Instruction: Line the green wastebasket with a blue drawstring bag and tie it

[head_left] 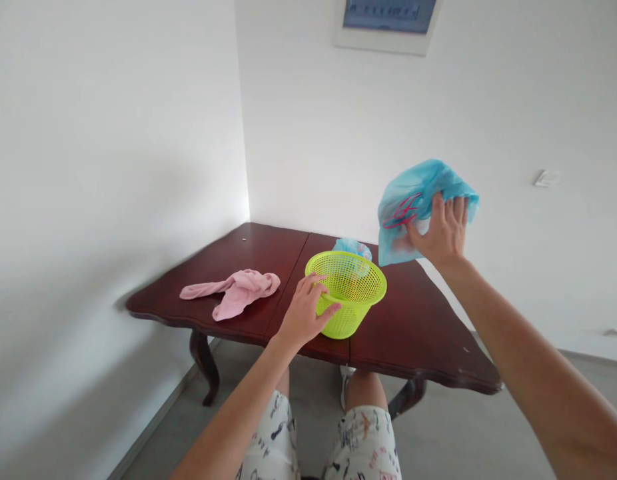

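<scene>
A yellow-green plastic basket point(343, 321) with meshed sides stands upright near the front edge of the table. My left hand point(304, 308) grips its rim on the near left side, fingers over the edge and thumb outside. Raised above the right part of the table, my right hand point(447, 230) is closed on a thin light-blue plastic bag point(413, 187) with red lines on it. The bag hangs crumpled, and whether anything is inside is unclear. Behind the basket lies a second light-blue bundle point(352, 247), partly hidden by the rim.
A pink cloth point(244, 293) lies crumpled on the left of the dark red wooden table point(418, 320). White walls point(298, 133) border the table at the back and left. My legs point(366, 433) are under the front edge.
</scene>
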Demonstrator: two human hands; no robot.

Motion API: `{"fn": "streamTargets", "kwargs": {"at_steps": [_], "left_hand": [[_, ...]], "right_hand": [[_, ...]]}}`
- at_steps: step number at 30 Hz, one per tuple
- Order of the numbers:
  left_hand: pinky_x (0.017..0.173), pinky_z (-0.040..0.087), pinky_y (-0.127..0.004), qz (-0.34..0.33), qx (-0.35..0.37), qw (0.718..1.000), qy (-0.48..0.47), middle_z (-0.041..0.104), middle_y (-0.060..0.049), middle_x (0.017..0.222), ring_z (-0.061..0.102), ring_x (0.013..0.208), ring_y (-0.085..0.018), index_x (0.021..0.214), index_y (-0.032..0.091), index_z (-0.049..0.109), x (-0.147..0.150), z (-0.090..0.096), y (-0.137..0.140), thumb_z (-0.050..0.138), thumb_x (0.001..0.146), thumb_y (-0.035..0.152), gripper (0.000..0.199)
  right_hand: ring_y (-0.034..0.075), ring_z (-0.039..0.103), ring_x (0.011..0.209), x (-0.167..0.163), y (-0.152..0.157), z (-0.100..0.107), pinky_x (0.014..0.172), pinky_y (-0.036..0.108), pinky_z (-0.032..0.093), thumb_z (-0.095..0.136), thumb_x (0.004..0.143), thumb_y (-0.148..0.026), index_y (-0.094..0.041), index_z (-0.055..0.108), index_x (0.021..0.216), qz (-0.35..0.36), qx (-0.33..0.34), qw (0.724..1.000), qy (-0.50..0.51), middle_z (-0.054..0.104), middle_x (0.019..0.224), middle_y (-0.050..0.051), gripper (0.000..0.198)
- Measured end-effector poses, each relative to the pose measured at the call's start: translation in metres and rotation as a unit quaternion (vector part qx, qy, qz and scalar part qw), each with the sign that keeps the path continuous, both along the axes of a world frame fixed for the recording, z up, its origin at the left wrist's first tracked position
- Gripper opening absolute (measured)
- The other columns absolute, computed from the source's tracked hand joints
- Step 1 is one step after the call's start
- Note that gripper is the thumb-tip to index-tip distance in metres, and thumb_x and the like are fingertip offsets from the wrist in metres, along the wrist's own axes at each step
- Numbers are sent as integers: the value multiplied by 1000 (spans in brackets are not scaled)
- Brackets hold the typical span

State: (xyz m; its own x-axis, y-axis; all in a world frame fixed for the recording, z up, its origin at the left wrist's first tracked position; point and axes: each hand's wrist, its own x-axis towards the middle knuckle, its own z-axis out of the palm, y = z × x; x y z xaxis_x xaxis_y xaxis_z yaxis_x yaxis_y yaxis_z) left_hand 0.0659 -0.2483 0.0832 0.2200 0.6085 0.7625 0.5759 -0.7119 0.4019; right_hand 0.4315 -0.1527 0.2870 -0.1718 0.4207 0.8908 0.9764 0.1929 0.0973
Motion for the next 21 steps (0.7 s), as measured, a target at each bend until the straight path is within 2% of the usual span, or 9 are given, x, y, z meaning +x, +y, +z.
{"fn": "streamTargets", "kwargs": {"at_steps": [2,4,8,10,12,14,16,19,21], "left_hand": [[138,46,-65,-14,1,1000,-9,70,-16,158,54,164,-38,119,24,66,-4,-2,3,78,116,50,29],[138,46,-64,-13,6,1000,-15,72,-16,155,55,162,-38,118,24,66,-7,-2,4,80,115,51,31],[139,44,-64,17,5,1000,-13,70,-17,159,55,163,-38,116,24,69,-6,1,0,80,113,55,33],[145,34,-68,35,2,999,6,63,-16,173,48,171,-40,132,26,73,-7,1,-2,74,115,61,39],[149,17,-73,63,4,998,20,51,-15,188,36,180,-41,161,29,66,-19,0,0,60,119,68,57],[150,8,-73,119,3,993,18,41,-13,195,27,185,-40,178,31,54,-44,-5,10,44,123,66,66],[150,12,-72,219,-24,975,13,40,-13,196,27,185,-40,178,30,57,-81,-13,28,36,126,58,63],[145,16,-81,397,-158,902,65,29,-22,199,20,185,-54,177,22,61,-144,-33,56,55,119,62,71],[138,29,-83,426,-260,855,144,34,-29,194,34,177,-60,179,20,59,-176,-49,66,65,113,65,79]], "right_hand": [[50,35,176,18,15,-19,144,66,26,60,119,-61,4,38,180,-21,-24,999,8,51,175,41,92],[46,40,174,29,29,-53,140,59,31,50,124,-55,7,38,180,-15,-83,996,17,51,175,43,85],[43,58,162,28,48,-145,132,56,45,57,118,-36,-4,53,175,45,-304,952,14,63,172,34,65],[41,72,147,20,51,-188,123,53,55,61,114,-35,-12,68,162,57,-363,930,17,76,159,28,54],[41,81,129,12,48,-221,110,51,63,60,114,-40,-16,77,150,55,-401,914,29,85,142,24,47],[40,84,121,9,41,-244,105,50,65,58,115,-46,-18,80,144,58,-431,900,38,87,134,21,46],[40,83,127,12,30,-256,108,49,64,57,116,-52,-21,79,149,74,-444,892,50,86,142,20,50],[36,83,120,29,2,-263,105,50,65,54,117,-57,-28,66,170,119,-447,880,108,83,148,16,62],[30,82,97,44,-28,-270,94,47,66,55,115,-57,-35,57,179,163,-439,867,171,85,134,10,68]]}}
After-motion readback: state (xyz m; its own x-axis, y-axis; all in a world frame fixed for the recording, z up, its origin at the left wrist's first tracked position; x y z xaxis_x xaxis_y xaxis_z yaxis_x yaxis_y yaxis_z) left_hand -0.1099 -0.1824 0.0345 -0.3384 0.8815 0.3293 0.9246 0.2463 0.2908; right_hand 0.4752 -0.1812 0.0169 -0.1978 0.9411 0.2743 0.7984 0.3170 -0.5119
